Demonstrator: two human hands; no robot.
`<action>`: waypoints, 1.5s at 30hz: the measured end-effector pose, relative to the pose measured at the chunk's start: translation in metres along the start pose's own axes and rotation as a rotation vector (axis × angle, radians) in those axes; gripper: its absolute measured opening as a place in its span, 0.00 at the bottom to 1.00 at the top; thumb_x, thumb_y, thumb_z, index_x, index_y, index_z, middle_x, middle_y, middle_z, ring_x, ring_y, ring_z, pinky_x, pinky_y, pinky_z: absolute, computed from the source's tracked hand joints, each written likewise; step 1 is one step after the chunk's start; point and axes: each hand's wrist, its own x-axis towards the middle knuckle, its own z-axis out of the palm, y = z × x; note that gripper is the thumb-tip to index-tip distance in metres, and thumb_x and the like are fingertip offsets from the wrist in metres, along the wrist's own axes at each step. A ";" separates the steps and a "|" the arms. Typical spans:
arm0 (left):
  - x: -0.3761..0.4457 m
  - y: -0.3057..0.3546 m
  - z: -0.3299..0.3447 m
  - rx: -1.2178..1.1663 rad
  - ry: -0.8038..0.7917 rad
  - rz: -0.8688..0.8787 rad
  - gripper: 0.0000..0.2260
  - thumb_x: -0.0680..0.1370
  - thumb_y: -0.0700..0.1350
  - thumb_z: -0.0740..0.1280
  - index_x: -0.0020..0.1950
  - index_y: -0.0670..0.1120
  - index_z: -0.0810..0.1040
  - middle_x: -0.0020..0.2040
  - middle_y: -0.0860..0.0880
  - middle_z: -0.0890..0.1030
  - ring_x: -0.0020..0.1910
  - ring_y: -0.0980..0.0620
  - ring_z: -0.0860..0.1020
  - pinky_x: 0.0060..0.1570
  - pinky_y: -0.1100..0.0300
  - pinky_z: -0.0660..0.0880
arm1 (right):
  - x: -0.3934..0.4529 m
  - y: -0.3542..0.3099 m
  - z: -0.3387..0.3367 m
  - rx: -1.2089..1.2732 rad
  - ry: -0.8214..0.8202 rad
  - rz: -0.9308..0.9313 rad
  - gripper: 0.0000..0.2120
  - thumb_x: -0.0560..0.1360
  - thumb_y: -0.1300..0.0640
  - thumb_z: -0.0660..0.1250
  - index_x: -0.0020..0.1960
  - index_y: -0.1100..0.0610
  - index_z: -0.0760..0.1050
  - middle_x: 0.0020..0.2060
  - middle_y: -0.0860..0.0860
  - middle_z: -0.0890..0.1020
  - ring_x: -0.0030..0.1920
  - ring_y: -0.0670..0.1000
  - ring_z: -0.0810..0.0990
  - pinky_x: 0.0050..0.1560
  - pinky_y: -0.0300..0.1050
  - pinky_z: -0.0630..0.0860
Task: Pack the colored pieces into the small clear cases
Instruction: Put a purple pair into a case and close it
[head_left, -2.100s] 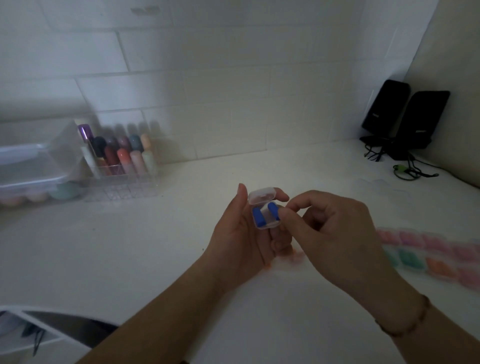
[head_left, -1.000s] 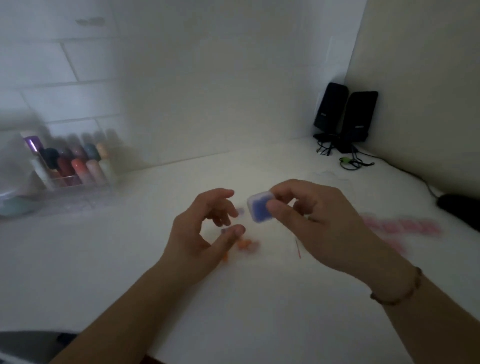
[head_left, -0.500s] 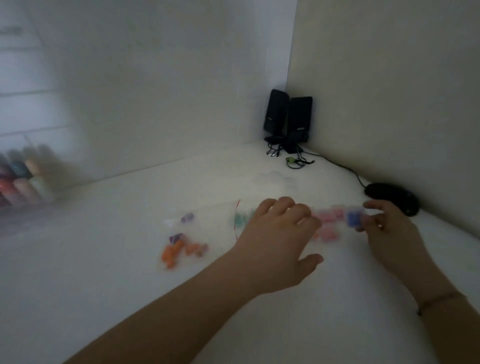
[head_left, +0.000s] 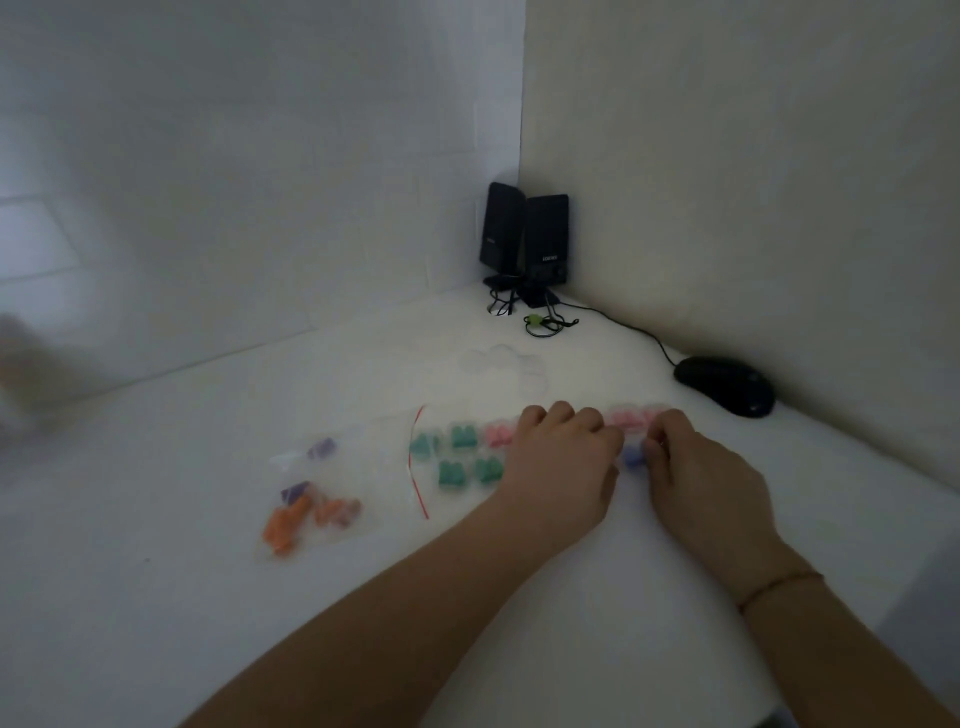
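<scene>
Four green-filled clear cases (head_left: 457, 456) lie in two rows on the white bench (head_left: 519, 623), at 9 o'clock from the left hand (head_left: 561, 462). Pink-filled cases (head_left: 628, 420) form a row at 12 o'clock from the hands; their count is uncertain, since the left hand covers part of the row. One blue-filled case (head_left: 632, 457) sits between the two hands, low at the bench surface. One clear bag (head_left: 311, 499) at 9 o'clock from the green cases holds loose orange and purple pieces, too blurred to count. A red-edged clear bag (head_left: 418, 467) lies under the green cases.

The left hand lies palm down, knuckles up, fingers bent over the row; whether its grip closes on anything cannot be told. The right hand (head_left: 696, 483) reaches in from 5 o'clock, its grip pinching the blue-filled case at the fingertips (head_left: 652, 449). A thin bracelet (head_left: 779, 584) circles the right wrist.

Two black speakers (head_left: 524, 234) stand in the corner at 12 o'clock, with cables (head_left: 545, 322) before them. One black mouse (head_left: 727, 384) rests at 2 o'clock. Plain pale walls (head_left: 727, 156) meet behind the bench.
</scene>
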 end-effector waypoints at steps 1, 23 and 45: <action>-0.002 0.000 -0.002 -0.004 0.002 -0.004 0.07 0.70 0.49 0.66 0.45 0.49 0.80 0.43 0.50 0.80 0.43 0.45 0.76 0.43 0.53 0.69 | 0.000 0.000 0.001 -0.024 -0.006 0.000 0.06 0.81 0.51 0.56 0.47 0.51 0.65 0.29 0.44 0.68 0.29 0.46 0.67 0.28 0.43 0.58; -0.151 -0.104 -0.093 0.440 -0.036 0.223 0.09 0.72 0.37 0.61 0.41 0.49 0.77 0.33 0.51 0.73 0.34 0.48 0.75 0.66 0.33 0.62 | 0.096 -0.095 0.034 -0.171 -0.172 -0.099 0.20 0.74 0.38 0.62 0.58 0.52 0.71 0.52 0.53 0.79 0.55 0.57 0.74 0.49 0.49 0.69; -0.106 -0.065 -0.095 -2.062 -0.059 -0.825 0.18 0.77 0.57 0.63 0.54 0.44 0.81 0.49 0.43 0.81 0.45 0.47 0.81 0.52 0.51 0.77 | -0.004 -0.132 -0.009 0.909 -0.180 -0.744 0.12 0.70 0.59 0.72 0.51 0.51 0.75 0.53 0.43 0.82 0.55 0.50 0.80 0.53 0.44 0.74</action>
